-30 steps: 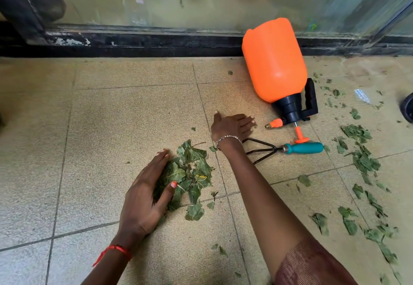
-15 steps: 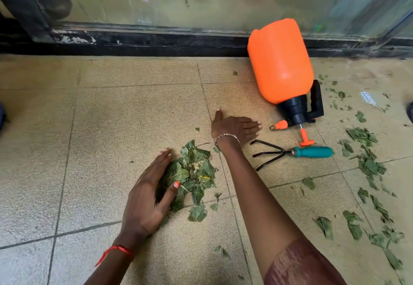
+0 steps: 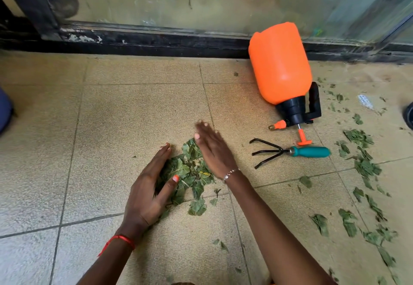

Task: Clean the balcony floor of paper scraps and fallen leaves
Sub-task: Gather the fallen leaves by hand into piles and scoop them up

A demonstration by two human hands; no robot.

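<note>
A small pile of green leaves (image 3: pixel 190 175) lies on the beige tiled balcony floor (image 3: pixel 111 128) in the middle of the view. My left hand (image 3: pixel 149 190) rests flat against the pile's left side, fingers straight, thumb lying on the leaves. My right hand (image 3: pixel 212 150), fingers straight and blurred by motion, lies against the pile's right side. Many loose leaves (image 3: pixel 366 168) are scattered over the tiles on the right. A white paper scrap (image 3: pixel 365 101) lies at the far right near the wall.
An orange pressure sprayer (image 3: pixel 280 65) lies on its side by the black door sill (image 3: pixel 156 41). A hand rake with a teal handle (image 3: pixel 310 152) lies right of the pile. A dark round object (image 3: pixel 409 118) shows at the right edge, a blue object (image 3: pixel 4 112) at the left edge.
My right hand has swept from the bare tile behind the pile back and left onto the pile's right side. The left hand has stayed against the leaves.
</note>
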